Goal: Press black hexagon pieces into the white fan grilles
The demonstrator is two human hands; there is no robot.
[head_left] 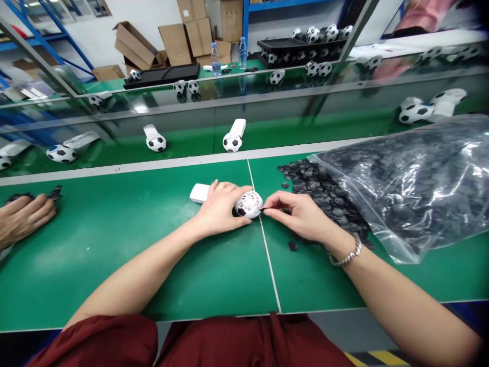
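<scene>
My left hand lies over a white football-shaped fan on the green table, fingers wrapped on its ball-shaped head; the fan's white handle sticks out to the left. My right hand pinches a small black piece against the right side of the ball head. A pile of small black hexagon pieces spills on the table just right of my hands, from a clear plastic bag.
A conveyor belt beyond the table carries several finished football fans. Another person's hand rests at the left edge beside black pieces. Cardboard boxes, water bottles and black trays with more fans stand at the back.
</scene>
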